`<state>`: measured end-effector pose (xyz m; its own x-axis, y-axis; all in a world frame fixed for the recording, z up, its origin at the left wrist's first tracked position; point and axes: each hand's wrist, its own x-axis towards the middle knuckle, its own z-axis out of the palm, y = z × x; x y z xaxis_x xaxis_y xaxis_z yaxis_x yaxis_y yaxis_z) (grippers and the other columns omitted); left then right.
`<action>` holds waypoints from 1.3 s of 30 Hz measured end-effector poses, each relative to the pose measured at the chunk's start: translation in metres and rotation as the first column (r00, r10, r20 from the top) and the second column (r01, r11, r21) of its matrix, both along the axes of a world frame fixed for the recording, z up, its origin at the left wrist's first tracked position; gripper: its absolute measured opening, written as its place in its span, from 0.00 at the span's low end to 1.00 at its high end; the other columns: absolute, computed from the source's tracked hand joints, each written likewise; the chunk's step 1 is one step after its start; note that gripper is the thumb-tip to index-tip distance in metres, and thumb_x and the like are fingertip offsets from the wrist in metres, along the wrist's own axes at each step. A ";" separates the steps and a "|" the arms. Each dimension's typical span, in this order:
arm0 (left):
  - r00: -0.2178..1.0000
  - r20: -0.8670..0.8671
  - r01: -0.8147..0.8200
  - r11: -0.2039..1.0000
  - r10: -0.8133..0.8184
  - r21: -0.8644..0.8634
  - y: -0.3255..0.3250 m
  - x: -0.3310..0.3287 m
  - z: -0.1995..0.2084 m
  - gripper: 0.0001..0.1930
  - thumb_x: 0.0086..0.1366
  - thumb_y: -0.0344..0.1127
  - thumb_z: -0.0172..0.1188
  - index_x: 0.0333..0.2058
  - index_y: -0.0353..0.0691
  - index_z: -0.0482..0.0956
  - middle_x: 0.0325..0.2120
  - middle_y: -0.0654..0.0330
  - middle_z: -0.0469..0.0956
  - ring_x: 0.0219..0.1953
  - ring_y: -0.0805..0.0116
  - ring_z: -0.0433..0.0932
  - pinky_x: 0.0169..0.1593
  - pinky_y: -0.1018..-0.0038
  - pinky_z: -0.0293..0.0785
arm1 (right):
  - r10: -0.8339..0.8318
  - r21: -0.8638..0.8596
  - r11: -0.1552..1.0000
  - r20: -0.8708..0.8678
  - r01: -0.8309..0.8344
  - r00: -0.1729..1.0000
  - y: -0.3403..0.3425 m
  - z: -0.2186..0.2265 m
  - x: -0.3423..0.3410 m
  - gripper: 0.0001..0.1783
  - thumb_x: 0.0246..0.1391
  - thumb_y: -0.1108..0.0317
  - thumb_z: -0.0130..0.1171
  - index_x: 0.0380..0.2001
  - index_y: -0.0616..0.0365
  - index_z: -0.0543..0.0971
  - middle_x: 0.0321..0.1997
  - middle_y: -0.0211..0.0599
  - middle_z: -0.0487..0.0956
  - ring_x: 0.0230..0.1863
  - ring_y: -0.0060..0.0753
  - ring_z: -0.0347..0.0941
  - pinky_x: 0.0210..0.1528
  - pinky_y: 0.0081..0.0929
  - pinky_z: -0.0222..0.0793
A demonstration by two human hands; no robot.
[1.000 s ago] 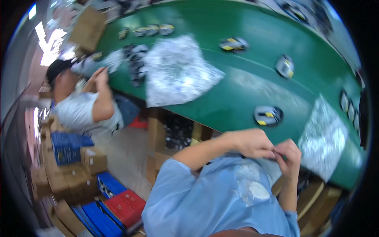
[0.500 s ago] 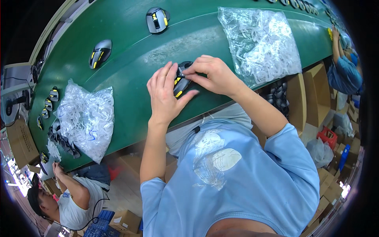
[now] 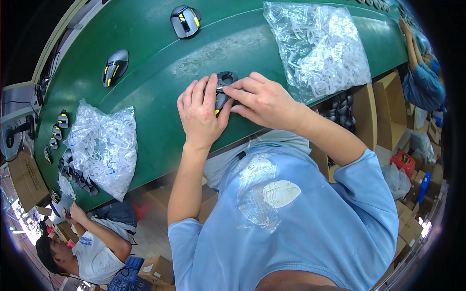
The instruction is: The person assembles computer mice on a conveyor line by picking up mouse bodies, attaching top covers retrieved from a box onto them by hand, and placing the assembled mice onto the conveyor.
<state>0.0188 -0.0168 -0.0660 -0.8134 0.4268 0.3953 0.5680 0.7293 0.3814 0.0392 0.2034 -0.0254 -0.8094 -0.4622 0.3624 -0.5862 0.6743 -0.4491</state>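
My left hand (image 3: 200, 114) is closed round the near side of a grey-and-black computer mouse (image 3: 221, 99) with yellow strips, low on the green work surface. Its thumb presses in by the mouse's lower edge and its fingers lie along the left side. At the mouse's right side, my right hand (image 3: 259, 98) has its fingers bent, fingertips against the top of the shell and thumb close below. Beyond the fingers shows the mouse's dark far end, with a round recess. Whether a small part sits between my right fingertips is hidden.
Clear bags of white plastic pieces lie left (image 3: 104, 150) and right (image 3: 323, 53). Two finished-looking mice (image 3: 185, 22) (image 3: 115, 68) rest farther off; several more stand at far left. An open carton (image 3: 364, 114) of dark parts is below the right edge. Co-workers sit at both ends.
My left thumb has come in from spread out to lie against the mouse. My right fingers have shifted slightly on the shell. The two farther mice sit a little more to the left.
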 end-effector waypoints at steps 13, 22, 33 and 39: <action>0.990 -0.087 0.114 0.993 -0.115 -0.016 0.004 -0.012 0.006 0.29 0.65 0.39 0.71 0.62 0.33 0.80 0.55 0.43 0.83 0.55 0.42 0.83 0.59 0.50 0.77 | 0.005 -0.060 0.998 0.201 0.007 0.979 0.009 -0.025 0.005 0.29 0.60 0.56 0.71 0.65 0.42 0.83 0.41 0.34 0.80 0.45 0.44 0.82 0.40 0.42 0.83; 0.995 -0.076 0.058 0.988 -0.069 -0.142 -0.010 -0.008 -0.004 0.33 0.71 0.41 0.69 0.69 0.31 0.74 0.60 0.41 0.80 0.61 0.39 0.77 0.65 0.49 0.70 | -0.167 -0.567 0.824 -0.239 0.002 0.957 0.034 -0.045 0.086 0.18 0.54 0.64 0.76 0.49 0.47 0.89 0.30 0.30 0.82 0.28 0.38 0.77 0.27 0.38 0.74; 0.991 -0.063 0.103 0.972 -0.119 -0.212 -0.010 -0.010 -0.004 0.33 0.75 0.41 0.66 0.72 0.30 0.70 0.65 0.42 0.77 0.63 0.41 0.74 0.68 0.51 0.67 | -0.813 0.531 0.448 0.576 0.719 0.081 0.269 -0.249 0.229 0.18 0.59 0.55 0.71 0.48 0.51 0.89 0.43 0.42 0.91 0.50 0.52 0.88 0.54 0.49 0.83; 0.990 -0.047 0.123 0.974 -0.134 -0.190 -0.006 -0.012 -0.002 0.33 0.76 0.42 0.66 0.72 0.30 0.70 0.65 0.43 0.77 0.64 0.41 0.74 0.69 0.51 0.66 | -0.875 0.338 0.110 0.478 0.935 -0.070 0.273 -0.235 0.272 0.18 0.61 0.58 0.71 0.51 0.53 0.88 0.38 0.43 0.90 0.40 0.47 0.88 0.46 0.43 0.82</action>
<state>0.0068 -0.0230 -0.0682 -0.7246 0.5968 0.3445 0.6789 0.7040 0.2085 0.3111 0.4765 -0.2603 -0.5014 0.8285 -0.2496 0.8280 0.3757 -0.4162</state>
